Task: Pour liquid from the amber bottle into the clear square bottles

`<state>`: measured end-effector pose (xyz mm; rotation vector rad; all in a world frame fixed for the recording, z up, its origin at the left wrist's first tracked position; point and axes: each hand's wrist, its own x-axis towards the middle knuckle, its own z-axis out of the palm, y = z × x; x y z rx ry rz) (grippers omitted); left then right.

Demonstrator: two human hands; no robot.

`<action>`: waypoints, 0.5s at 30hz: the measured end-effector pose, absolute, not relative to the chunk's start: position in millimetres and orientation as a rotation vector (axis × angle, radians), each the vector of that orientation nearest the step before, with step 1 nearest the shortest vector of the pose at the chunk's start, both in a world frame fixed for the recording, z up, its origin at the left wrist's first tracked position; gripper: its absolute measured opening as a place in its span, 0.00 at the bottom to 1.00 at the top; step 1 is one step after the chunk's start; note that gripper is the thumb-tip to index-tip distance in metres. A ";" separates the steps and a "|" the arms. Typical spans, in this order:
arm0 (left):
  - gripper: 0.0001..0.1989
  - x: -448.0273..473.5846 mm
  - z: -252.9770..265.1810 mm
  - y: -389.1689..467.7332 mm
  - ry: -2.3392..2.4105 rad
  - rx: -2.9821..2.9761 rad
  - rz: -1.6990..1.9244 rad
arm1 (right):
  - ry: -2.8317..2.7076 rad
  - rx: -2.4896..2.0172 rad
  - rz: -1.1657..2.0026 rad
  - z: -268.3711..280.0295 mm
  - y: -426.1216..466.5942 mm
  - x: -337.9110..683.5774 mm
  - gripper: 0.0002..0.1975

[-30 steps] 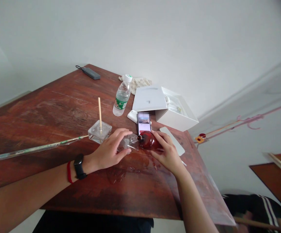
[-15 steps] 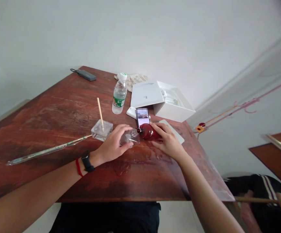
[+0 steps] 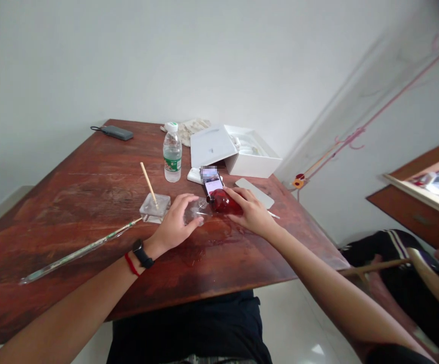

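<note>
My left hand (image 3: 176,225) is curved round a clear plastic container (image 3: 196,210), which looks like a bottle or cup on its side, thumb below and fingers above. From the right, my right hand (image 3: 255,215) grips a dark-red translucent bottle (image 3: 225,202), lying sideways with its black neck pointing left at the clear container. Neck and container are close; whether they touch I cannot tell. Just behind the red bottle lies a phone (image 3: 213,186) with a lit screen. Beside my left hand stands a clear square block (image 3: 154,206) with a wooden stick (image 3: 148,182) upright in it.
A water bottle (image 3: 173,162) and an open white box (image 3: 253,164) stand behind. Wrapped chopsticks (image 3: 86,253) lie left, a grey power bank (image 3: 116,132) far left, a white flat pad (image 3: 255,192) right. Wet drops mark the wooden table (image 3: 204,258). Another person (image 3: 386,253) is at lower right.
The camera view has turned, so most things on the table appear further left. Both hands keep their holds, and the red bottle stays close to the clear container.
</note>
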<state>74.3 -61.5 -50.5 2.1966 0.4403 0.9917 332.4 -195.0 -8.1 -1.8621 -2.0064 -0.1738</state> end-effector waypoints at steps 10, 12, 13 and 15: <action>0.23 77.0 -58.8 -56.0 0.421 2.240 1.014 | -2.031 -1.866 -0.210 -4.9 -197.5 331.7 0.46; 0.23 77.3 -59.8 -55.8 0.421 2.245 1.011 | -2.038 -1.862 -0.211 -4.1 -197.3 332.4 0.47; 0.23 77.4 -60.1 -55.8 0.420 2.247 1.009 | -2.042 -1.860 -0.211 -3.8 -197.1 332.7 0.47; 0.24 77.5 -60.1 -56.0 0.418 2.249 1.008 | -2.046 -1.858 -0.212 -3.2 -197.0 332.9 0.47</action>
